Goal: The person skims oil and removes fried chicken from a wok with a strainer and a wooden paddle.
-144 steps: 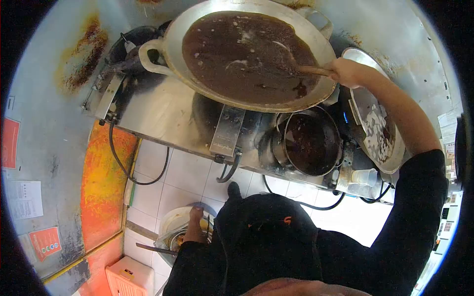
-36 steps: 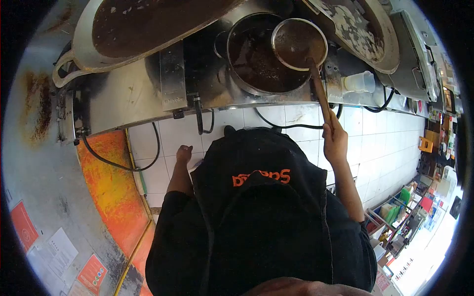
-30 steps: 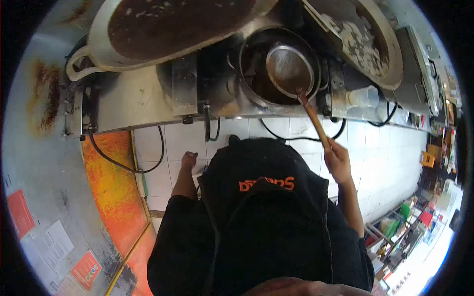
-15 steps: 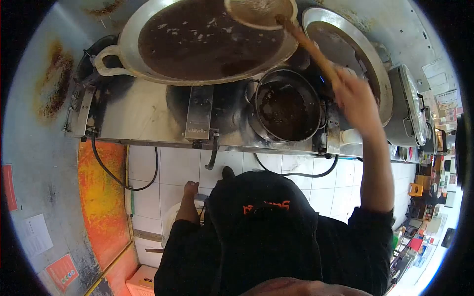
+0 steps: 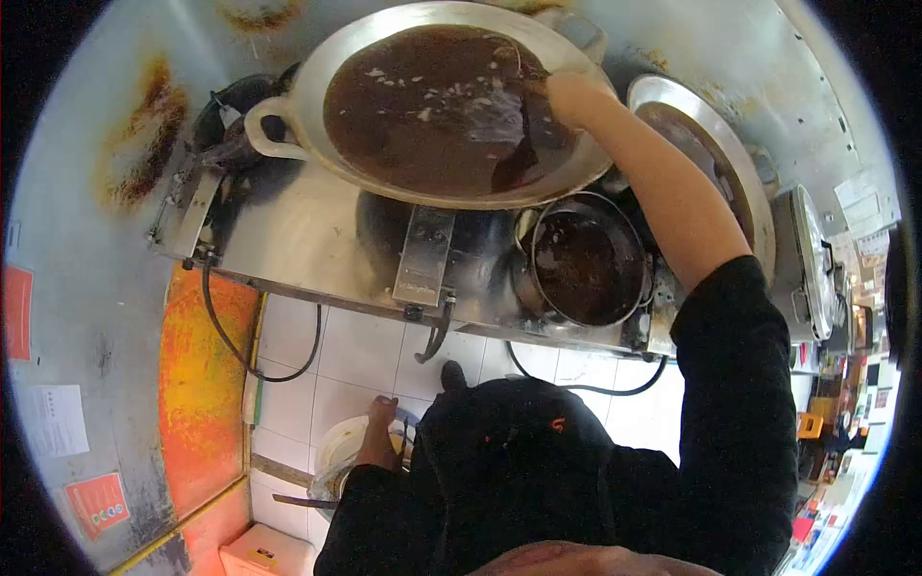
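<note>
Head view: big wok [image 5: 312, 125] holds dark liquid [image 5: 413, 125]; right hand [image 5: 576, 101] has fingers clamped on wooden handle [image 5: 534, 86] above it; left hand's [image 5: 382, 413] fingers unclear.

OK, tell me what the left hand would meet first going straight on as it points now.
Probably the steel stove, at its front edge near the control box. The left hand's height is unclear, so it might pass underneath instead.
</note>
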Motion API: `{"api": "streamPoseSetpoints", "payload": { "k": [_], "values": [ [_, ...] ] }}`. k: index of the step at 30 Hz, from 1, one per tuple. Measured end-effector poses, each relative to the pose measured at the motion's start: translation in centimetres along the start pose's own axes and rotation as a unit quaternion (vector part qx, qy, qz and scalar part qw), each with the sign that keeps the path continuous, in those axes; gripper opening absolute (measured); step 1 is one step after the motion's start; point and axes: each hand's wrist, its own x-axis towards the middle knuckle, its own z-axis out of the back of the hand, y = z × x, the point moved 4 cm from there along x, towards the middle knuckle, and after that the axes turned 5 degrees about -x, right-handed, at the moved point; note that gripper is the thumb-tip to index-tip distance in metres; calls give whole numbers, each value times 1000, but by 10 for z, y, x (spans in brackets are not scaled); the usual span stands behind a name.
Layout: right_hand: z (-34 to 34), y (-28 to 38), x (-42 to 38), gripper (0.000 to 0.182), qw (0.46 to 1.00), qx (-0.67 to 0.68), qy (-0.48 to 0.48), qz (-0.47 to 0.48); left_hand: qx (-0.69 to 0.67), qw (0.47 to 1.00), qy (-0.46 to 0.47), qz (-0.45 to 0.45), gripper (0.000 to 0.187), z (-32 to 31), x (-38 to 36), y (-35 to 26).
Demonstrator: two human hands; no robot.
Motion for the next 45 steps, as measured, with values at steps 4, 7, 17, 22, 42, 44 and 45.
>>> {"api": "streamPoseSetpoints", "payload": {
  "k": [4,7,17,22,42,44,45],
  "values": [
    [1,26,25,24,997,24,26,74,13,1000,6,24,46,-3,-1,4],
    [-33,33,65,27,991,69,16,115,-16,999,40,5,47,-34,29,46],
    [0,77,22,33,936,247,-69,241,0,998,-61,-21,39,-1,-11,20],
    [8,80,5,28,913,315,-18,258,77,991,39,-104,46,37,-47,-55],
    [42,41,-76,37,884,385,57,257,10,1000,22,18,49,14,5,-37],
    [36,25,-91,38,865,431,80,245,9,1000,29,-1,49,10,9,-31],
    [37,18,-104,38,863,435,82,242,32,999,18,0,49,12,8,-35]
  ]
}}
